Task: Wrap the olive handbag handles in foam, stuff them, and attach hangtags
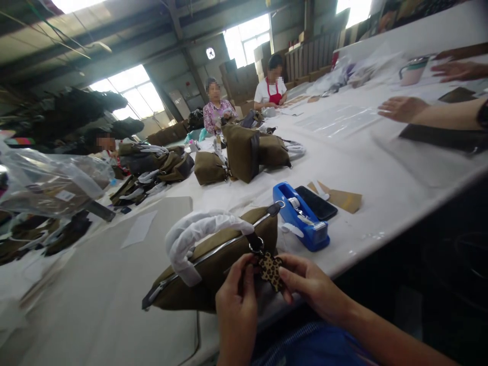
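An olive-green handbag (224, 254) lies on the table right in front of me, its silver zipper facing up and its handles (206, 226) wrapped in white tissue. At the bag's near side hangs a leopard-print charm (270, 268), close below a metal ring (256, 245). My right hand (305, 279) pinches the charm's right edge between thumb and fingers. Closed at the charm's left side is my left hand (240, 300); its fingertips are pressed together there, and what they grip is hidden.
Beyond the bag stand a blue tape dispenser (303, 218), a black phone (316, 202) and brown card pieces (343, 200). More olive bags (242, 152) sit farther back. Co-workers are across the table; another person's hands (406, 108) reach in from the right, near a tumbler (414, 71).
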A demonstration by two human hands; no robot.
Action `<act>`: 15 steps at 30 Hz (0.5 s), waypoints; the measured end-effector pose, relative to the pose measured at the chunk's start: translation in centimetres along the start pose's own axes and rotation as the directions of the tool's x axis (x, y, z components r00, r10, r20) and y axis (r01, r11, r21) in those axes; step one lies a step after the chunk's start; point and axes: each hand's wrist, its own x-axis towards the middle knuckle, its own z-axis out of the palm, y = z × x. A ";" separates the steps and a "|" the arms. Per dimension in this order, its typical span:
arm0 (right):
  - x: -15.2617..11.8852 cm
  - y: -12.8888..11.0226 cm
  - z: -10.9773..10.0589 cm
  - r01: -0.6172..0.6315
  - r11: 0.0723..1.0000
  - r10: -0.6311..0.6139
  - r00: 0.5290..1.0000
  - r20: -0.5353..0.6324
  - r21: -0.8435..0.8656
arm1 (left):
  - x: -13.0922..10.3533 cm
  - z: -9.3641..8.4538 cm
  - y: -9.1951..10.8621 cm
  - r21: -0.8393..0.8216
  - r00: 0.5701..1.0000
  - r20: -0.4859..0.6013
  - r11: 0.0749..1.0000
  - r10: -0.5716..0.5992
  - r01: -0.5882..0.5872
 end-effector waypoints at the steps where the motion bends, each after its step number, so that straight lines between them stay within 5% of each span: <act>1: -0.1 -0.3 0.0 0.004 0.999 -0.004 1.000 -0.003 -0.033 | 0.0 0.0 0.0 0.030 1.000 -0.008 0.999 0.012 -0.012; 3: -0.2 -0.9 0.2 0.063 0.971 -0.071 0.997 -0.027 -0.233 | 0.1 0.1 0.2 0.010 1.000 -0.020 1.000 -0.019 0.019; 6: -0.6 -1.5 0.4 0.237 0.766 -0.274 0.961 0.030 -0.598 | 0.2 0.3 0.4 -0.188 0.992 0.065 0.975 -0.109 0.120; 9: -0.7 -2.0 0.0 0.418 0.625 -0.399 0.897 0.191 -0.659 | 0.5 -0.1 0.2 -0.311 0.985 0.130 0.939 -0.112 0.148; 13: 1.0 -2.9 -0.9 0.460 0.581 -0.621 0.784 0.000 -0.671 | 1.7 -2.1 -0.1 -0.049 0.999 0.036 0.998 -0.041 0.043; 15: 2.7 -3.3 -0.8 0.447 0.616 -0.618 0.785 -0.046 -0.648 | 2.9 -3.3 0.1 0.129 0.994 0.041 0.986 0.098 -0.103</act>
